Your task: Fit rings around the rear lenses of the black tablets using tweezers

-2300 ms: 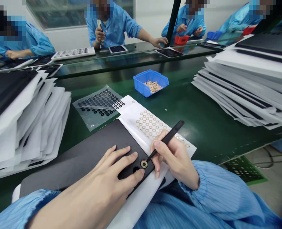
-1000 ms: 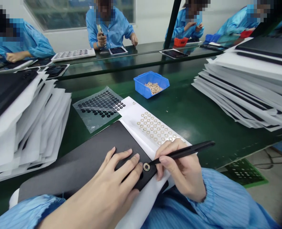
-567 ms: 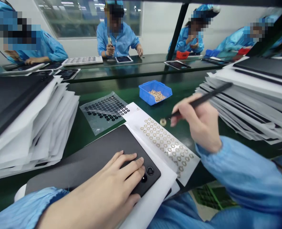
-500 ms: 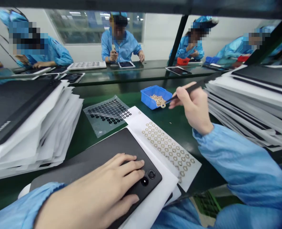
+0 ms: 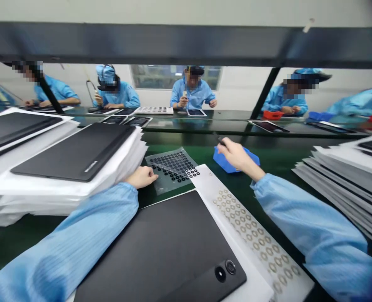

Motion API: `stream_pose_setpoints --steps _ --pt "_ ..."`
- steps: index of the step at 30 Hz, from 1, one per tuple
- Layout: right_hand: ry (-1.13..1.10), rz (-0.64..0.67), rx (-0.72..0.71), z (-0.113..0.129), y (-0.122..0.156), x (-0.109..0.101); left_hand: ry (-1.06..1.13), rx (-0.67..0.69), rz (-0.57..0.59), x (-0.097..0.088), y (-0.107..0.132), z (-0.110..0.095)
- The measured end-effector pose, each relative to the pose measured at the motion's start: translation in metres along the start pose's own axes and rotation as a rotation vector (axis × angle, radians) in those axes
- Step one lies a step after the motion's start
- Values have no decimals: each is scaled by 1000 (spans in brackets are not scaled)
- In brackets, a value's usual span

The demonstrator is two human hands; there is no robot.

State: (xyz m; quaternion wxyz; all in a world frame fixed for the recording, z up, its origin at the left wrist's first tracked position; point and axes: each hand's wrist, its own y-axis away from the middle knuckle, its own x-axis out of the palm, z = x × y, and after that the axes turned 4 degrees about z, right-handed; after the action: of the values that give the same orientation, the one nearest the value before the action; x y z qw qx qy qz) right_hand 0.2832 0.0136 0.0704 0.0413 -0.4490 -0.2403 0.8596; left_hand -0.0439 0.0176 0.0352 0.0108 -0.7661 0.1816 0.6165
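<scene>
A dark tablet point(image 5: 161, 247) lies back-up in front of me, its two camera lenses point(image 5: 225, 270) at the near right corner. Right of it lies a white sheet of gold rings point(image 5: 251, 235). Beyond it lies a clear sheet of black rings point(image 5: 173, 165). My left hand point(image 5: 141, 177) is curled, its fingertips at that sheet's left edge; whether it pinches anything is unclear. My right hand point(image 5: 236, 156) is closed on black tweezers point(image 5: 221, 141) over the blue bin point(image 5: 220, 158), hiding most of the bin.
Stacks of tablets in white sleeves stand at the left point(image 5: 79, 155) and at the right point(image 5: 346, 176). A black rail point(image 5: 186, 42) crosses overhead. Several people in blue coats point(image 5: 192, 92) work at the far bench. The table top point(image 5: 277, 157) is green.
My right hand lifted a gold ring off the tablet's lens with the tweezers and carried it to the blue bin. My left hand left the tablet and moved to the clear sheet. The view tilted up.
</scene>
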Motion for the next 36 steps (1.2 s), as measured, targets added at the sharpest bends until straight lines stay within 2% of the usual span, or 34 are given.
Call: stream_pose_setpoints --steps 3,5,7,10,17,23,28,33,36 --pt "7 221 -167 36 -10 51 32 -115 37 6 -4 6" --pt "22 327 -236 53 -16 85 51 -146 35 8 -4 7" --pt "50 381 -260 62 -23 112 72 -152 6 8 -3 7" --pt "99 377 -223 61 -32 134 111 -158 -68 11 -6 9" --pt "116 407 -146 46 -37 148 183 -266 -267 25 -18 14" --pt "89 462 -130 42 -38 143 254 -283 -373 38 -28 11" --pt "84 424 -175 59 -46 140 353 -192 -400 40 -37 9" --pt "39 361 -241 86 -52 157 415 -166 -413 40 -39 10" --pt "30 343 -243 91 -53 167 421 -172 -416 41 -38 10"
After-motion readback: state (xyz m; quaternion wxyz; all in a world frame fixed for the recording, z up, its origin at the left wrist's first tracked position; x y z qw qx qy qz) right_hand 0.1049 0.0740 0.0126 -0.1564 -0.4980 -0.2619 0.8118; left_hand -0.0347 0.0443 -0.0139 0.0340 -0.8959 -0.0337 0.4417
